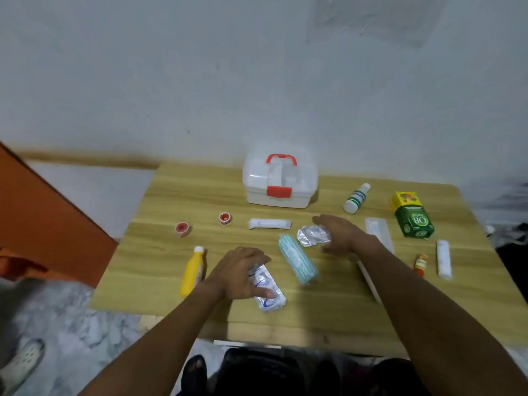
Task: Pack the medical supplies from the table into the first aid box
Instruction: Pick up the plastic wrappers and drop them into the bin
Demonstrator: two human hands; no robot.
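A white first aid box (pixel 278 184) with a red handle and latch stands closed at the back of the wooden table (pixel 328 304). My left hand (pixel 238 272) rests on a white-and-blue wrapped packet (pixel 270 292), fingers curled over it. My right hand (pixel 340 234) lies beside a crumpled silver foil pack (pixel 311 235), fingers spread and touching it. A teal striped roll (pixel 297 261) lies between my hands. Also on the table are a yellow bottle (pixel 193 271), a white tube (pixel 270 223), two red tape rolls (pixel 183 228) (pixel 225 218) and a white-green bottle (pixel 356 198).
A green and yellow carton (pixel 413 220), a flat clear sachet (pixel 377 228), a small red vial (pixel 420 264) and a white bandage roll (pixel 443 258) lie at the right. A thin white stick (pixel 370 281) shows under my right forearm. An orange panel (pixel 43 224) stands left of the table.
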